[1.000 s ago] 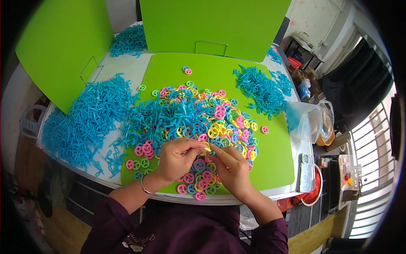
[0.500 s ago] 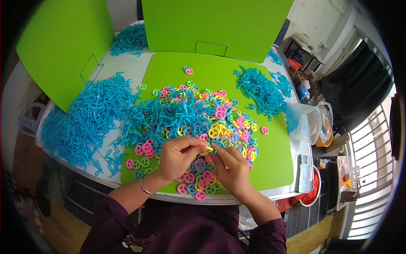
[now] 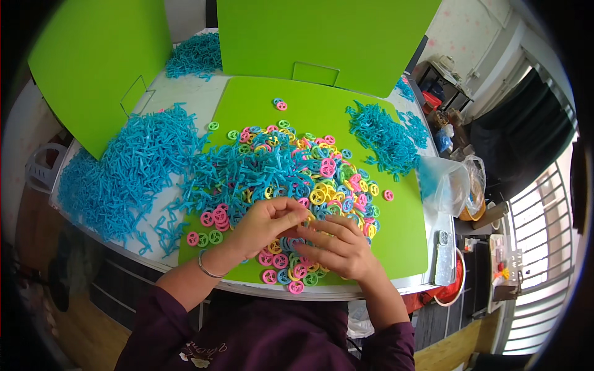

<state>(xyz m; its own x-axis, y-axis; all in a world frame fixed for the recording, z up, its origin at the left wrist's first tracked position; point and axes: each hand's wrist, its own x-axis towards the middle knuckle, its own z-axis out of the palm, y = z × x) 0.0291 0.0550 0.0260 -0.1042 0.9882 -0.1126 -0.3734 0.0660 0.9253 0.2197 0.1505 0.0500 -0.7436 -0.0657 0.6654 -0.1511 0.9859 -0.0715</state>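
Over the near part of a heap of small plastic wheels (image 3: 327, 167), my hands are close together. My left hand (image 3: 263, 230) pinches a small yellow plastic wheel (image 3: 310, 217) between thumb and fingertips, partly hidden by them. Beside it, my right hand (image 3: 346, 250) has its fingers stretched out and apart, with nothing visible in them. The heap mixes pink, yellow, green and blue spoked wheels. Blue Y-shaped plastic pieces (image 3: 257, 170) lie on its left part, just beyond my left hand.
The wheels lie on a green board (image 3: 405, 247). A large pile of blue pieces (image 3: 127, 176) covers the table's left, a smaller one (image 3: 383, 139) the right. Upright green panels (image 3: 328, 43) stand behind. A phone (image 3: 443, 256) and a plastic bag (image 3: 442, 182) are at the right edge.
My right hand's pinch beside the left hand has opened, and its fingers have spread. The left hand keeps pinching the yellow wheel. The view has shifted slightly.
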